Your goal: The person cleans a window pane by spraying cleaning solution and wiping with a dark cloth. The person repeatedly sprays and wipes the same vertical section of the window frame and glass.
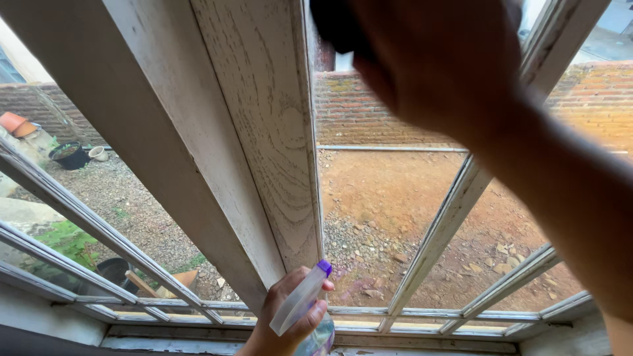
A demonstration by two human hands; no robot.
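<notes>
My left hand grips a clear spray bottle with a purple nozzle tip, held low near the window sill and pointing up toward the white wooden window frame. My right hand is raised against the glass pane at the top and presses a dark object, only partly visible at the frame's upper edge. My right forearm crosses the right side of the view.
White muntin bars divide the panes. The sill runs along the bottom. Outside lie bare earth and gravel, a brick wall, a black pot and clay pots at the left.
</notes>
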